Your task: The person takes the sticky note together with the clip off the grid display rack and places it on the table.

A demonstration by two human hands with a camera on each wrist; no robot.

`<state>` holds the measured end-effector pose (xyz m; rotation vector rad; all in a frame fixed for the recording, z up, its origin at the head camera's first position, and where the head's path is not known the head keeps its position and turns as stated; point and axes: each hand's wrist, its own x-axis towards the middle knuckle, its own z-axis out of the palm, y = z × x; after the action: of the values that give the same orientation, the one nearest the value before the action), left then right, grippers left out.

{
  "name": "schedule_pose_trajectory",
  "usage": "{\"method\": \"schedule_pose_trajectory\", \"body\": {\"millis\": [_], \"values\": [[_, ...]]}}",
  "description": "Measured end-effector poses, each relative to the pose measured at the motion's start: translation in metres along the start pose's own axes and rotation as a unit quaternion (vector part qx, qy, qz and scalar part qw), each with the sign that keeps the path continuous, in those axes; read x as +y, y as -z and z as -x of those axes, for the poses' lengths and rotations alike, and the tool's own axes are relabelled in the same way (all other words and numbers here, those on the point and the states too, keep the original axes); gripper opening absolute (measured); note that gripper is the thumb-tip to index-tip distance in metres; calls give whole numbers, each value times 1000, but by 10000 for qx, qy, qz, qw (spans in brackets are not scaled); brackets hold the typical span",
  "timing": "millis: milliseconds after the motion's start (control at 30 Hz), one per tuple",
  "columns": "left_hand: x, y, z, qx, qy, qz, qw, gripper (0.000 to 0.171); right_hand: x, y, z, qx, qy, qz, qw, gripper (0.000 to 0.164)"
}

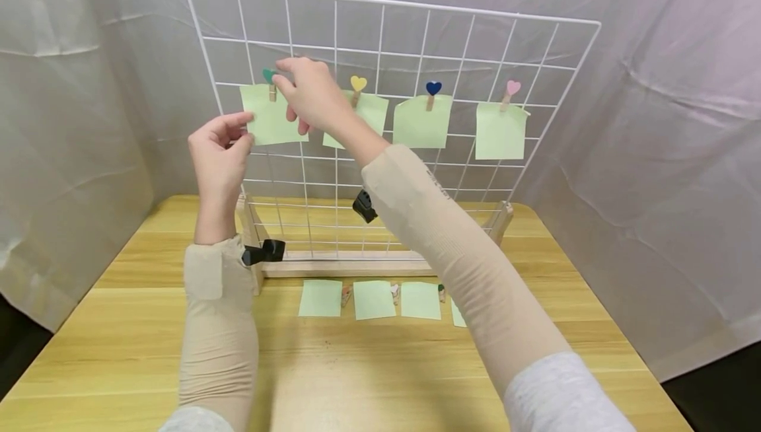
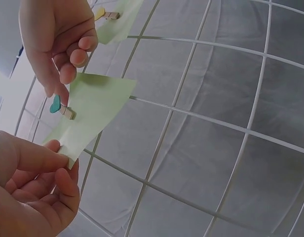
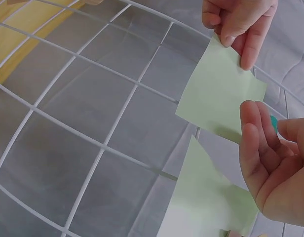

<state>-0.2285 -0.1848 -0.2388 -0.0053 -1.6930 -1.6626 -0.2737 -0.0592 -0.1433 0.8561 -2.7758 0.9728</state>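
My left hand point(image 1: 220, 154) pinches the left edge of a pale green sticky note point(image 1: 270, 125) between thumb and fingers. A small wooden clothespin with a teal heart point(image 2: 55, 104) sits at that note's upper edge, on the white wire grid point(image 1: 392, 4). Beside the heart is my right hand point(image 1: 315, 95), its thumb and forefinger tips right at it and the other fingers loosely bent. In the right wrist view the note point(image 3: 216, 91) stretches between both hands, and the right hand point(image 3: 280, 168) covers most of the clothespin.
More green notes hang to the right from clothespins with yellow point(image 1: 359, 82), dark blue point(image 1: 433, 88) and pink hearts point(image 1: 513, 88). Several loose notes point(image 1: 374, 300) lie with clothespins on the wooden table point(image 1: 333, 366). A wooden base point(image 1: 351, 267) supports the grid; grey cloth point(image 1: 648, 154) surrounds it.
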Motion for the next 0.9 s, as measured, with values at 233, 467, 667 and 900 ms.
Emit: {"method": "schedule_pose_trajectory", "body": {"millis": [233, 467, 667, 900], "values": [[1, 1, 1, -90, -116, -205, 9997, 22, -1, -2, -5, -138, -143, 103, 9997, 44], [1, 1, 2, -139, -59, -192, 9997, 22, 1, -4, -6, -17, -129, 70, 9999, 38], [2, 0, 1, -150, -41, -198, 9997, 22, 1, -4, -6, 135, -93, -24, 9999, 35], [1, 0, 0, -153, -37, -169, 9997, 22, 1, -5, -8, 247, -102, -38, 9996, 34]]}}
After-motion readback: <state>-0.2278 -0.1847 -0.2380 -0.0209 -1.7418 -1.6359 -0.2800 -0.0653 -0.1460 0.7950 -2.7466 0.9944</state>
